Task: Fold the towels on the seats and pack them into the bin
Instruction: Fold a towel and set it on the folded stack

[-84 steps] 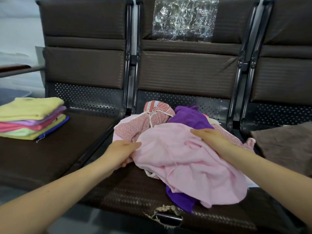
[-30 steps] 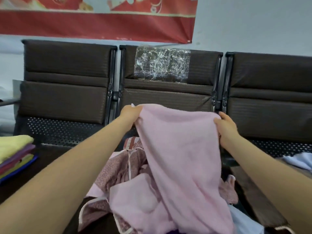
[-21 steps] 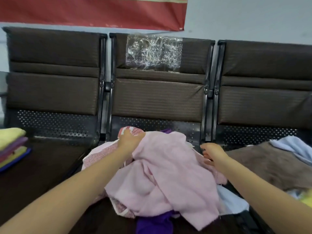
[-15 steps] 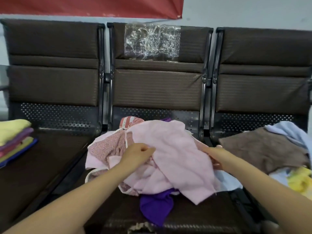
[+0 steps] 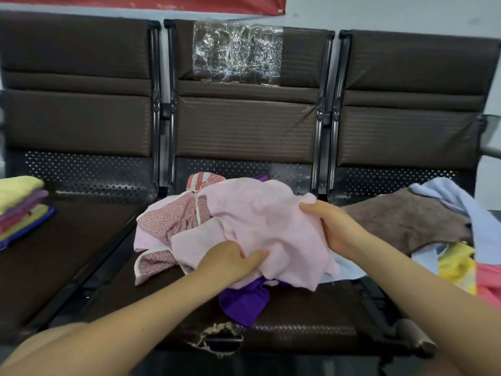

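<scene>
From the head camera, a pink towel [image 5: 260, 226] lies crumpled on top of a heap of cloths on the middle seat [image 5: 298, 316] of a row of three dark brown seats. The left hand [image 5: 230, 263] grips the towel's near edge, thumb on top and fingers curled under the cloth. The right hand [image 5: 332, 226] holds the towel's right side, fingers together and curled into the fabric. Under the towel lie a patterned red-and-white cloth [image 5: 173, 221] to its left and a purple cloth [image 5: 244, 302] poking out at its near edge. A folded stack of towels [image 5: 21, 204] sits on the seat to the left of the middle seat. On the seat to the right lie a brown towel [image 5: 406, 215], a pale blue cloth [image 5: 455, 202] and a yellow cloth [image 5: 458, 264], all unfolded. Clear plastic film [image 5: 237, 52] is stuck to the middle seat's backrest.
</scene>
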`<action>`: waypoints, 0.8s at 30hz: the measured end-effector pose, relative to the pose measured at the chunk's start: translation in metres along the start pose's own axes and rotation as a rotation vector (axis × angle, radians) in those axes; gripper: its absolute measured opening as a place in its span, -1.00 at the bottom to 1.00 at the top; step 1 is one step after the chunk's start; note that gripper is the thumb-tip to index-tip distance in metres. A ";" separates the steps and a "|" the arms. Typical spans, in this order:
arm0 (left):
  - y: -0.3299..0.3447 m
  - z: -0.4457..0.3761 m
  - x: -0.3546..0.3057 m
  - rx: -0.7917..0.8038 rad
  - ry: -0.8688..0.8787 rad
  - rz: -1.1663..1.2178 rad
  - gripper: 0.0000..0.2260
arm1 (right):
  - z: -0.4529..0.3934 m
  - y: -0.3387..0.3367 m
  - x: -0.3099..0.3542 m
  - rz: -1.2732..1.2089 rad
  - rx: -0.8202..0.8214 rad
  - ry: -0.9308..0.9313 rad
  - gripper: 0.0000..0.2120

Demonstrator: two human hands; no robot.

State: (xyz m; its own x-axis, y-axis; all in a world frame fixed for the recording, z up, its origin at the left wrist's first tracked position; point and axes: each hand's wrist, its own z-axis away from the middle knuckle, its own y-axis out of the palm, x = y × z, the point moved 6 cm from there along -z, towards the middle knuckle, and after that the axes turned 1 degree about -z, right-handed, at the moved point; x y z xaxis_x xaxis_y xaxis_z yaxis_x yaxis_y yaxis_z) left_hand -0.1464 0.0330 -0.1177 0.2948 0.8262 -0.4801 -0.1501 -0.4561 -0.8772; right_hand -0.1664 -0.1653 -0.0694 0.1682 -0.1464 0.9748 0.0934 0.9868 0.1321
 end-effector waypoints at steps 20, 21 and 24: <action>-0.044 -0.038 -0.016 -0.133 -0.054 1.287 -0.83 | -0.035 -0.022 0.021 0.027 -0.150 -0.111 -0.80; -0.055 -0.041 -0.012 -0.184 -0.054 1.299 -0.81 | -0.035 -0.019 0.026 -0.020 -0.086 -0.147 -0.80; -0.083 -0.044 -0.010 -0.259 -0.052 1.419 -0.83 | -0.036 -0.002 0.036 -0.060 0.056 -0.222 -0.75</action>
State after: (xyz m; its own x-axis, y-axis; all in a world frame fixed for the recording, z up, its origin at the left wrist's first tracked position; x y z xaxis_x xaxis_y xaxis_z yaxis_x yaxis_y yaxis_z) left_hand -0.0956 0.0478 -0.0393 0.0098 -0.3578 -0.9337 -0.1080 -0.9287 0.3547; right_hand -0.1255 -0.1752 -0.0415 -0.0569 -0.1919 0.9798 0.0409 0.9801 0.1944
